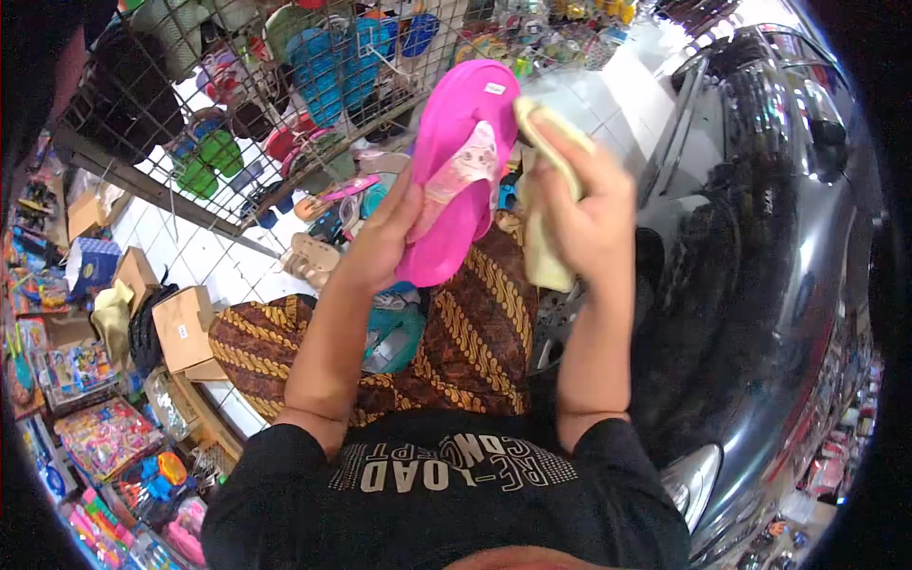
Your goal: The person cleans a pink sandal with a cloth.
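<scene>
A bright pink flip-flop [446,218] is slanting upward in the left hand [388,233], its broad toe end pointing away from the person. Its pale, patterned strap [465,166] is facing up, and a small white label [495,88] is sitting near the toe edge. A pale yellow cloth [546,249] is hanging folded from the right hand [591,204], just beside the flip-flop.

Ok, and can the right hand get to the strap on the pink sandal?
Probably yes. The right hand is close beside the pink sandal, and the strap faces up. The left hand holds only the lower part. But the yellow cloth in the right hand might get in the way.
</scene>
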{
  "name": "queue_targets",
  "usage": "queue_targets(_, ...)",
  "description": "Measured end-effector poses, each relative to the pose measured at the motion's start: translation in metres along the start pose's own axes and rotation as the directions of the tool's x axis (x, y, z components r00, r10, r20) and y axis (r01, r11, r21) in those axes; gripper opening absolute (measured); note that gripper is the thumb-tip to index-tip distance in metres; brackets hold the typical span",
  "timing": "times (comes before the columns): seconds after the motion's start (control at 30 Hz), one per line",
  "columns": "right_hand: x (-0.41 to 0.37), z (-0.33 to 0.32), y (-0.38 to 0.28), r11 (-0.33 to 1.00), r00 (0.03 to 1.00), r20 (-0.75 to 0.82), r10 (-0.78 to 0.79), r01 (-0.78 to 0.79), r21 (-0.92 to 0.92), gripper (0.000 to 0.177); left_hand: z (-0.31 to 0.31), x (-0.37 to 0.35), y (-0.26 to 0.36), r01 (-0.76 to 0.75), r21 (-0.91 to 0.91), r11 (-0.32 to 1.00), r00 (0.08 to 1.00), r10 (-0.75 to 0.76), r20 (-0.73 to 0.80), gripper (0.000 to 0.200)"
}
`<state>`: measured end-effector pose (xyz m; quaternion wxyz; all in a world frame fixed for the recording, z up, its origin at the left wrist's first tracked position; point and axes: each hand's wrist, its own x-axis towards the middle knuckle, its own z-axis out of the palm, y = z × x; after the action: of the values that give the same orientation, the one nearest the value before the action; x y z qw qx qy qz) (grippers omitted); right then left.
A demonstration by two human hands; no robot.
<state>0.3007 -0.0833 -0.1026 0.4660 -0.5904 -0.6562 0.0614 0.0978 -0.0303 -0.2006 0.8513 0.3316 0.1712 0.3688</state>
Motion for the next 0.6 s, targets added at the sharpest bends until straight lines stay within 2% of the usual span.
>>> queue_targets(0.03, 0.01, -0.012, -0.016, 0.997, 0.997, 0.028, 0.078, -0.078, 0.006, 0.04, 0.001, -0.001, -0.002, -0.024, 0.04, 0.999, 0.999, 0.023, 0.028, 0.055)
queue_targets(0.1, 0.018, -0.02, -0.036, 0.991, 0.996, 0.081, 0.026, -0.015, -0.136, 0.038, 0.0, -0.004, -0.007, -0.073, 0.124, 0.99, 0.994, 0.062, 0.09, 0.055)
queue_targets(0.13, 0.019, -0.021, -0.044, 0.978, 0.994, 0.108, 0.021, 0.002, -0.21, 0.038, 0.004, -0.009, -0.01, -0.097, 0.048, 0.994, 0.987, 0.09, 0.137, 0.053)
queue_targets(0.17, 0.018, -0.019, -0.051, 0.959, 0.99, 0.136, 0.019, 0.02, -0.283, 0.037, 0.009, -0.013, -0.009, -0.12, 0.152, 0.981, 0.987, 0.102, 0.121, 0.053)
queue_targets(0.2, 0.015, -0.014, -0.053, 0.951, 0.99, 0.125, -0.057, 0.092, -0.295, 0.036, 0.015, -0.016, -0.008, -0.141, 0.256, 0.956, 0.987, 0.118, 0.105, 0.052)
queue_targets(0.23, 0.009, -0.008, -0.058, 0.909, 0.991, 0.106, -0.084, 0.12, -0.4, 0.034, 0.018, -0.018, -0.007, -0.16, 0.356, 0.921, 0.987, 0.137, 0.089, 0.051)
queue_targets(0.3, -0.001, 0.0, -0.077, 0.88, 0.977, 0.21, -0.033, 0.128, -0.457, 0.032, 0.018, -0.018, -0.005, -0.112, 0.386, 0.916, 0.993, 0.094, 0.065, 0.053)
queue_targets(0.33, -0.009, 0.011, -0.075, 0.855, 0.981, 0.184, -0.066, 0.151, -0.496, 0.029, 0.016, -0.018, -0.005, -0.109, 0.4, 0.91, 0.994, 0.093, 0.06, 0.053)
queue_targets(0.43, -0.019, 0.019, -0.081, 0.842, 0.966, 0.235, -0.103, 0.21, -0.496, 0.026, 0.01, -0.019, -0.002, -0.155, 0.443, 0.883, 0.988, 0.137, 0.071, 0.054)
queue_targets(0.53, -0.025, 0.013, -0.074, 0.907, 0.966, 0.228, -0.122, 0.202, -0.37, 0.027, 0.008, -0.021, 0.001, -0.25, 0.479, 0.842, 0.968, 0.205, 0.145, 0.055)
queue_targets(0.6, -0.023, -0.002, -0.071, 0.971, 0.969, 0.23, -0.086, 0.134, -0.2, 0.03, 0.011, -0.023, 0.005, -0.289, 0.499, 0.817, 0.957, 0.226, 0.182, 0.056)
